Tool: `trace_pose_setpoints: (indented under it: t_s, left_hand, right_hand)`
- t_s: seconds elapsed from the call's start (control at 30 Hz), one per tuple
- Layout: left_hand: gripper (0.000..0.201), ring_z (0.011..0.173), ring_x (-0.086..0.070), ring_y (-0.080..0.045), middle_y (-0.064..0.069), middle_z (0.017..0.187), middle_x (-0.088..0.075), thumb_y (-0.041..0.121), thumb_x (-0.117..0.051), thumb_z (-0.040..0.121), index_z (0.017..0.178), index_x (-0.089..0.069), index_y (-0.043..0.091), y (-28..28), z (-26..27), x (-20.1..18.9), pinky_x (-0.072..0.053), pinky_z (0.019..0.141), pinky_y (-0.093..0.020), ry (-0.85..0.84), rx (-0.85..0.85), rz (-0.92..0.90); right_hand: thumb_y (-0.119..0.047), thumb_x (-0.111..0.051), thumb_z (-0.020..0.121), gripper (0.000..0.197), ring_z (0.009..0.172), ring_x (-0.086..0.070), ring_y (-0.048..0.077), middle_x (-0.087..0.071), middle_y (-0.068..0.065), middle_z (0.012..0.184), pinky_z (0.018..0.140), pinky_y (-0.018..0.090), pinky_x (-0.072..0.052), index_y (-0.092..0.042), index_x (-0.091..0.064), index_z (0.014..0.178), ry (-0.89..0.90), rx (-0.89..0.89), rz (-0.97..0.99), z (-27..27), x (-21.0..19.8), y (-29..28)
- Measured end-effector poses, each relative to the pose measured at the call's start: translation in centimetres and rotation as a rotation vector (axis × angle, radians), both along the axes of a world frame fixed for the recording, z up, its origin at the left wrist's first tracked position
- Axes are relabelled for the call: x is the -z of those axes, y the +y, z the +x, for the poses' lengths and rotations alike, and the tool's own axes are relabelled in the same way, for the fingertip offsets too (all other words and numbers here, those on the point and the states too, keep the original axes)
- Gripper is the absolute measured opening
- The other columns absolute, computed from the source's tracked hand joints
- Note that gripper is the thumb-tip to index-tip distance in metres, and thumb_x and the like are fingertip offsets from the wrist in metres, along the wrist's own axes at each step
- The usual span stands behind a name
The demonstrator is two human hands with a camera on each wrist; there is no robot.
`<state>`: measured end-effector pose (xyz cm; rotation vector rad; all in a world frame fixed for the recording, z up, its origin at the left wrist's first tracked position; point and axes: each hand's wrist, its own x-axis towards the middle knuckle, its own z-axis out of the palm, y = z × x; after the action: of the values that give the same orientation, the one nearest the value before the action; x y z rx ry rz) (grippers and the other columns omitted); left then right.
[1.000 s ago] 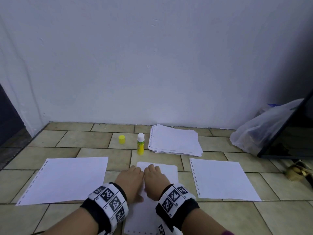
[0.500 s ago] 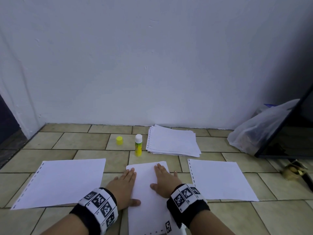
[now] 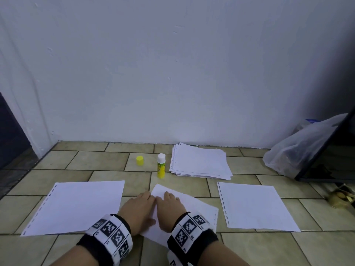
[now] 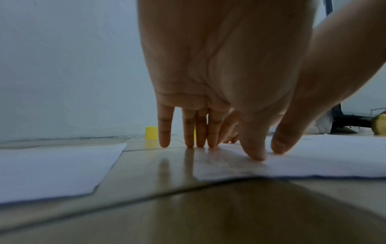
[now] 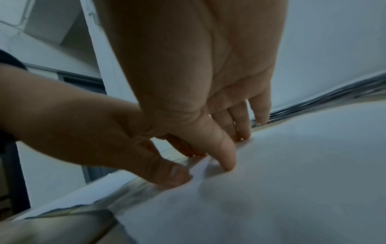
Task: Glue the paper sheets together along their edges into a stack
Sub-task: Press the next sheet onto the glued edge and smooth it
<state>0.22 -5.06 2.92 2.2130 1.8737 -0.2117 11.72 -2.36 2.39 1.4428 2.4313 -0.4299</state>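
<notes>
Two hands flat on the middle sheet [image 3: 194,206], which lies skewed on the tiled floor [image 3: 107,175]. Left hand [image 3: 139,208] and right hand [image 3: 170,210] side by side, touching, fingers straight, pressing down, gripping nothing. Left fingertips [image 4: 189,142] sit at the sheet's left edge, partly on tile. Single sheets left [image 3: 76,206] and right [image 3: 253,206], well apart. Paper pile [image 3: 201,162] by the wall, glue stick [image 3: 161,166] upright just beside it, yellow cap [image 3: 140,160] off, near the stick. Plastic bag [image 3: 295,152] far right.
</notes>
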Motion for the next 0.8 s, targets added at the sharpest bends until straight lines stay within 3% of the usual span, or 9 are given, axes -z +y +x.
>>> trace_pose_setpoints:
  t_s: [0.1,0.17,0.23,0.3,0.43,0.67,0.8]
  left_hand:
    - [0.062,0.133,-0.033,-0.021,-0.009,0.143,-0.032,0.047,-0.053,0.091,0.137,-0.034,0.010,-0.1,0.1,0.1,-0.037,0.101,-0.030,0.089,-0.036,0.002]
    - [0.083,0.147,-0.008,-0.023,-0.012,0.158,-0.006,0.051,-0.049,0.092,0.150,-0.013,0.004,-0.1,0.1,0.7,-0.025,0.114,-0.036,0.121,-0.034,-0.052]
    - [0.089,0.149,0.010,-0.022,-0.011,0.160,0.014,0.051,-0.042,0.096,0.152,0.007,0.004,-0.1,0.1,1.2,-0.009,0.120,-0.039,0.133,-0.030,-0.143]
    - [0.089,0.148,0.011,-0.022,-0.012,0.160,0.017,0.053,-0.038,0.097,0.151,0.011,0.003,0.1,-0.1,1.5,-0.003,0.121,-0.037,0.124,-0.056,-0.176]
    - [0.091,0.149,0.007,-0.021,-0.012,0.160,0.016,0.056,-0.038,0.096,0.151,0.010,0.002,0.2,0.0,1.4,-0.003,0.121,-0.036,0.118,-0.081,-0.189]
    - [0.090,0.149,0.009,-0.020,-0.009,0.159,0.018,0.056,-0.037,0.097,0.151,0.012,0.003,0.1,-0.3,1.1,-0.003,0.121,-0.037,0.092,-0.067,-0.205]
    - [0.094,0.149,0.007,-0.019,-0.009,0.160,0.018,0.058,-0.041,0.095,0.152,0.011,0.004,0.1,-0.5,0.9,-0.005,0.122,-0.037,0.086,-0.060,-0.220]
  right_hand:
    - [-0.014,-0.051,0.095,0.068,0.147,-0.003,0.028,-0.003,0.018,0.158,0.119,0.044,-0.010,0.001,-0.012,0.148,0.052,0.003,-0.052,-0.8,0.2,-0.3]
    - [-0.019,-0.052,0.095,0.077,0.148,0.003,0.024,0.004,0.013,0.160,0.120,0.044,-0.006,-0.001,-0.002,0.150,0.094,-0.014,-0.101,-1.0,0.1,-0.3]
    - [-0.027,-0.054,0.094,0.083,0.148,0.006,0.021,0.008,0.010,0.160,0.120,0.044,-0.003,-0.003,0.002,0.151,0.096,-0.039,-0.125,-0.8,0.0,-0.2]
    - [-0.031,-0.052,0.095,0.084,0.148,0.007,0.020,0.011,0.009,0.160,0.120,0.044,0.000,-0.004,0.004,0.151,0.038,-0.064,-0.120,-0.2,0.0,0.2]
    - [-0.024,-0.041,0.098,0.074,0.147,0.009,0.016,0.015,0.006,0.159,0.118,0.045,0.002,-0.007,0.007,0.151,0.023,0.018,-0.158,2.5,-0.1,1.1]
    - [-0.046,-0.035,0.100,0.077,0.147,0.009,0.017,0.020,0.002,0.158,0.117,0.048,0.000,-0.013,0.012,0.151,-0.030,0.173,-0.219,7.9,-0.1,2.2]
    - [-0.042,-0.045,0.097,0.083,0.148,0.006,0.016,0.016,0.002,0.159,0.118,0.045,-0.002,-0.010,0.009,0.151,0.008,0.190,-0.183,8.1,0.1,2.0]
